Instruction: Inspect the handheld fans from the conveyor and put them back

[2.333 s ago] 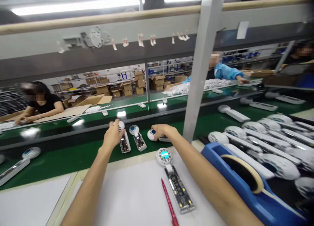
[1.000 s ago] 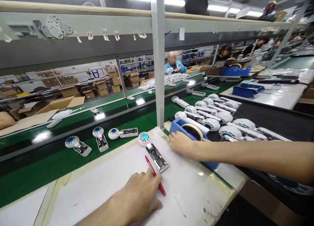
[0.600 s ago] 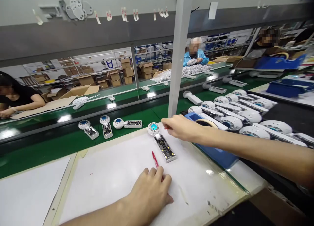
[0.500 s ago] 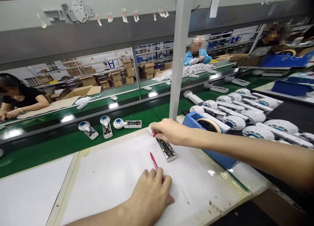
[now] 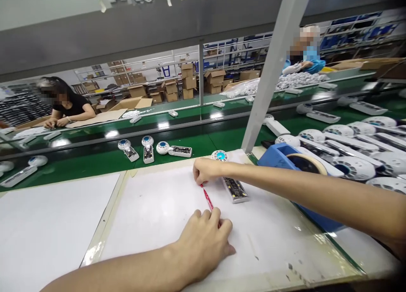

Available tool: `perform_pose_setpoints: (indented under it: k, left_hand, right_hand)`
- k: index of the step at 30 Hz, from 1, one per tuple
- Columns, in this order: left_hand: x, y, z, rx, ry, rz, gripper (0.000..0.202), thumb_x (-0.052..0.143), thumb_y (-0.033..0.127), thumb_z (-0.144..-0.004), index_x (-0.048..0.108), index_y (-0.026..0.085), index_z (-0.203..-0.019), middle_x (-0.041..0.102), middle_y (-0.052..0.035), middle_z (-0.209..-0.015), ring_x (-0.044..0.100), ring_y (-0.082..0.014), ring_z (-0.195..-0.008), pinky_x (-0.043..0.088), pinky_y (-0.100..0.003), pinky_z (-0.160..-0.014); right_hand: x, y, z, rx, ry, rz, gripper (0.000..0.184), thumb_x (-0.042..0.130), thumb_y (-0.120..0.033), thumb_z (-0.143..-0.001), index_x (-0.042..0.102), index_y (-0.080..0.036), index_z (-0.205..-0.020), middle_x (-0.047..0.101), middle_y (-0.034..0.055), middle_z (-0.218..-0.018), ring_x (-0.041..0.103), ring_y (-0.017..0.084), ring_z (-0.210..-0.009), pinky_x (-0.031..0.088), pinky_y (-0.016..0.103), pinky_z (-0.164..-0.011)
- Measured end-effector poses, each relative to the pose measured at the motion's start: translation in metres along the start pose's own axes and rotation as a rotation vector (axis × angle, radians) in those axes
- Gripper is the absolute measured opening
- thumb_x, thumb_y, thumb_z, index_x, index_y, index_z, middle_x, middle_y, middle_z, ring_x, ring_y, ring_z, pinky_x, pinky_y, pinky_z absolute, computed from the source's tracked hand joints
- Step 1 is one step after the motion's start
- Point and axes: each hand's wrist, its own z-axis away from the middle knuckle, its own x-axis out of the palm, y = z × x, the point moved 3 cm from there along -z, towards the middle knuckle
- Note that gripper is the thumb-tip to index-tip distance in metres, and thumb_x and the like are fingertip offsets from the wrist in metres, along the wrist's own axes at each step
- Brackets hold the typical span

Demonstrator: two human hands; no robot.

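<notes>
Our right hand (image 5: 207,170) pinches a tiny red piece (image 5: 201,185) just off the tip of the slim red pen (image 5: 208,199) on the glossy white worktop (image 5: 152,211); we would do well to steady the pen and align both. Our left hand (image 5: 203,241) curls over its barrel, hiding whether it grips; the piece is too small to identify.

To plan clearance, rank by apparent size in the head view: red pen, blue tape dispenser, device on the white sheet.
1. Blue tape dispenser
2. Device
3. Red pen
All are partly hidden; ranked as seen.
</notes>
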Motion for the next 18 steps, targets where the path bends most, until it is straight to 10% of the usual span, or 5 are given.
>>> perform_pose_setpoints:
  k: [18]
  left_hand:
    - [0.001,-0.001,0.001,0.010,0.084,0.002,0.039,0.059,0.055,-0.092,0.057,0.018,-0.104,0.065,-0.0093,-0.103,0.067,-0.0283,-0.090,0.057,-0.043,-0.074]
  right_hand:
    - [0.016,-0.006,0.017,0.197,0.020,-0.275,0.018,0.072,-0.010,-0.079,0.063,-0.013,-0.064,0.060,-0.0042,-0.053,0.065,0.013,-0.056,0.055,0.023,-0.058]
